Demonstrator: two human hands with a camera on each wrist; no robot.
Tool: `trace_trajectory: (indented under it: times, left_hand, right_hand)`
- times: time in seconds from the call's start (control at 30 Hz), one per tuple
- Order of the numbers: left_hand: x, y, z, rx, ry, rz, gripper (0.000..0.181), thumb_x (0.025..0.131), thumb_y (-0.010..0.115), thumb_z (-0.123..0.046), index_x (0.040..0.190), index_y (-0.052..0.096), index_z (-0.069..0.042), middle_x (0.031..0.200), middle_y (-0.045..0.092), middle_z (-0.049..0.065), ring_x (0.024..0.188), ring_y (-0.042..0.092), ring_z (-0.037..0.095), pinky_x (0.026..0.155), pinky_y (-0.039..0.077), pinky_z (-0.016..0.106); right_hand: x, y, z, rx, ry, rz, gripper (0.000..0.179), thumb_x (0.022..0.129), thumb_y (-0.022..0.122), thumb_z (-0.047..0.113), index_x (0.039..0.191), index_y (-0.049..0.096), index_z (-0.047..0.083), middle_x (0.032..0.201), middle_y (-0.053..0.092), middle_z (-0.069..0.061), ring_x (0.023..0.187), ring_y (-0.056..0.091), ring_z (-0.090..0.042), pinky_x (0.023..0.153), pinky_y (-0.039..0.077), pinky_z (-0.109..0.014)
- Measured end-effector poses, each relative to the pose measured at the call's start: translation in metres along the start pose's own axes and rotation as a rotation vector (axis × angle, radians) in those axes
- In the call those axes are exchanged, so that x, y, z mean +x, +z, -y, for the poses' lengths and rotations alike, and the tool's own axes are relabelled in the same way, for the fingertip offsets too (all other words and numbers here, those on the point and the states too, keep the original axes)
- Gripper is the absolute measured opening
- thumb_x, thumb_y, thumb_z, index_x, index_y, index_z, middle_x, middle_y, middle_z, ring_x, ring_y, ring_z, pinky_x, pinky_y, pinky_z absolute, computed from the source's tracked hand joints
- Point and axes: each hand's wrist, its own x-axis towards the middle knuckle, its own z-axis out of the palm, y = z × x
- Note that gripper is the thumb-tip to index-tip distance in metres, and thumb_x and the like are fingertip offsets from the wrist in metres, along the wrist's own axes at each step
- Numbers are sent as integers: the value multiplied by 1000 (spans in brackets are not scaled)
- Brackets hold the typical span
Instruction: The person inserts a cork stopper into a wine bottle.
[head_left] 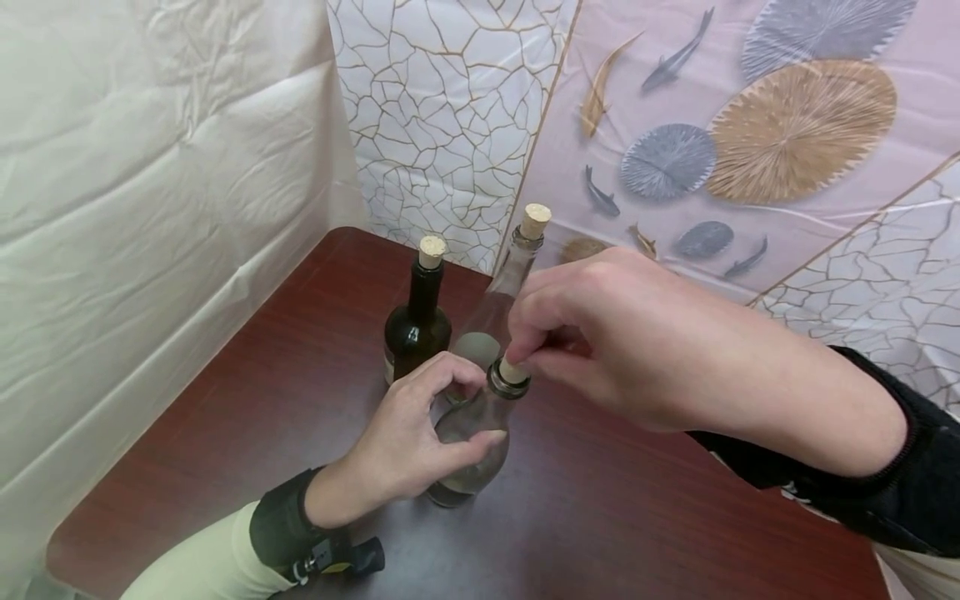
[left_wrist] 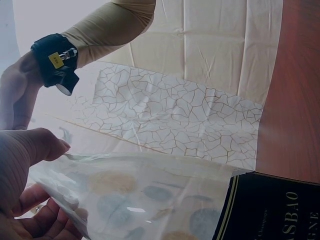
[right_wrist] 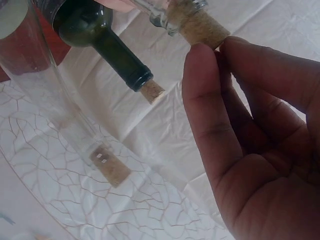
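Note:
A clear glass bottle (head_left: 480, 471) stands upright nearest me, a black label (left_wrist: 270, 210) low on its side in the left wrist view. My left hand (head_left: 408, 433) holds it around the shoulder, thumb on the near side and fingers on the far side. Between thumb and fingertips, my right hand (head_left: 600, 333) pinches a cork (right_wrist: 207, 27) whose lower end sits inside the bottle's mouth (head_left: 507, 386). Behind are a dark green bottle (head_left: 408, 333) with a cork (head_left: 431, 252) in its neck and a taller clear bottle (head_left: 498, 292), also topped by a cork (head_left: 536, 219).
All three bottles are close together on the dark red-brown table (head_left: 600, 517). Cream cloth (head_left: 165, 208) hangs along the left side. A patterned cloth (head_left: 450, 108) with crackle lines, fish and leaf shapes covers the back. Each wrist wears a black band (head_left: 285, 521).

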Motion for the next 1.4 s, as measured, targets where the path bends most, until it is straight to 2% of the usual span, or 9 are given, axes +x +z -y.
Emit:
trace_trajectory:
  times: [0.23, 0.5, 0.6, 0.77, 0.83, 0.97, 1.07, 1.27, 1.4]
  left_hand:
    - [1, 1, 0, -1, 15, 3, 40, 73, 84, -16, 104, 59, -11, 100, 63, 0, 91, 58, 14, 77, 52, 28]
    - [0, 0, -1, 8, -2, 1, 41, 72, 84, -17, 104, 60, -12, 101, 63, -1, 91, 58, 14, 76, 54, 34]
    - [-1, 0, -1, 9, -10, 4, 41, 72, 85, -18, 104, 60, -13, 102, 64, -2, 92, 58, 11, 76, 54, 33]
    - [-1, 1, -1, 21, 15, -7, 42, 71, 85, -16, 104, 60, -11, 101, 64, 0, 91, 57, 10, 75, 53, 28]
    - [0, 2, -1, 28, 26, -17, 42, 70, 86, -15, 104, 60, -10, 100, 65, 1, 90, 57, 10, 74, 53, 30]
    - [0, 3, -1, 40, 35, -29, 43, 69, 86, -15, 103, 61, -10, 100, 65, 2, 90, 58, 11, 72, 55, 36]
    - [-1, 4, -1, 49, 31, -32, 42, 69, 86, -16, 103, 61, -9, 100, 65, 2, 90, 59, 12, 72, 55, 36]
    - [3, 7, 0, 80, -5, -4, 41, 73, 84, -20, 104, 61, -11, 102, 66, 1, 93, 60, 11, 77, 54, 30]
    - [7, 11, 0, 80, -39, 19, 40, 74, 84, -23, 105, 60, -12, 104, 65, -1, 93, 59, 9, 78, 54, 27]
  right_hand:
    - [-6, 2, -2, 23, 36, -11, 22, 77, 76, 5, 83, 73, 27, 86, 62, 25, 77, 54, 9, 64, 50, -13]
    - [-12, 7, 3, 46, 52, -90, 23, 77, 76, 2, 84, 72, 25, 89, 62, 23, 70, 52, 8, 59, 47, -12]
    - [-15, 7, 6, 70, 13, -160, 23, 76, 76, 1, 84, 72, 23, 89, 64, 19, 74, 54, 7, 60, 45, -10]
    - [-23, 10, 3, 144, -95, -351, 19, 79, 74, 0, 90, 73, 16, 92, 70, 10, 84, 61, 0, 71, 49, -15]
    - [-32, 14, -5, 160, -94, -424, 21, 80, 74, 1, 95, 75, 16, 95, 72, 7, 86, 63, -5, 74, 49, -18]
    - [-56, 28, -22, 196, -3, -531, 26, 80, 76, 1, 101, 76, 17, 96, 73, 1, 90, 65, -14, 81, 48, -21]
    - [-73, 38, -29, 234, 88, -592, 26, 77, 77, -2, 98, 76, 14, 93, 74, -3, 88, 66, -15, 82, 46, -20]
    - [-92, 55, -25, 299, 281, -690, 29, 70, 76, -16, 90, 75, 6, 87, 72, -7, 85, 64, -11, 72, 49, -14]
    - [-98, 67, -23, 311, 380, -726, 28, 70, 74, -18, 88, 74, 4, 85, 71, -8, 83, 63, -8, 69, 48, -14]
